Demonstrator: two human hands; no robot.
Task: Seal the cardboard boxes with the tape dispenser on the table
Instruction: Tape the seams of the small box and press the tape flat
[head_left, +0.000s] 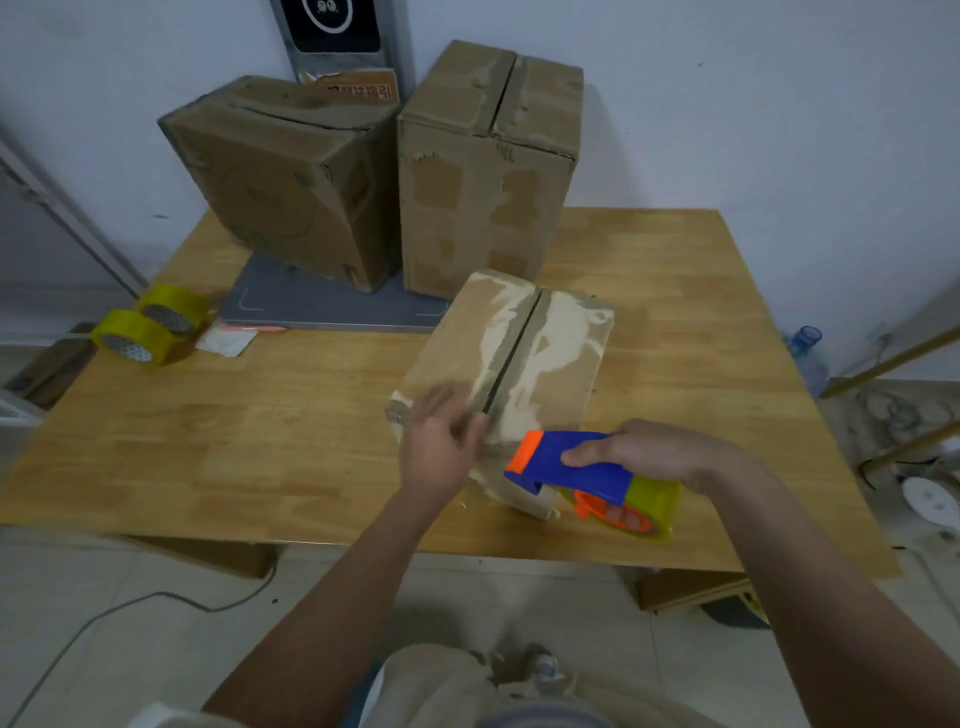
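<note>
A small cardboard box (524, 343) lies on the wooden table (260, 415), its top flaps meeting along a dark centre seam. My left hand (441, 441) rests flat on the box's near left corner, fingers apart and blurred. My right hand (654, 449) grips a blue and orange tape dispenser (582, 470) with a yellow tape roll, its orange tip against the box's near edge by the seam. Two taller cardboard boxes (291, 182) (488, 171) stand at the back of the table.
Two yellow tape rolls (150, 325) lie at the table's left edge beside a small white packet (226, 340). A grey board (322, 306) lies under the back boxes. A wall is right behind. A water bottle (808, 353) stands on the floor at right.
</note>
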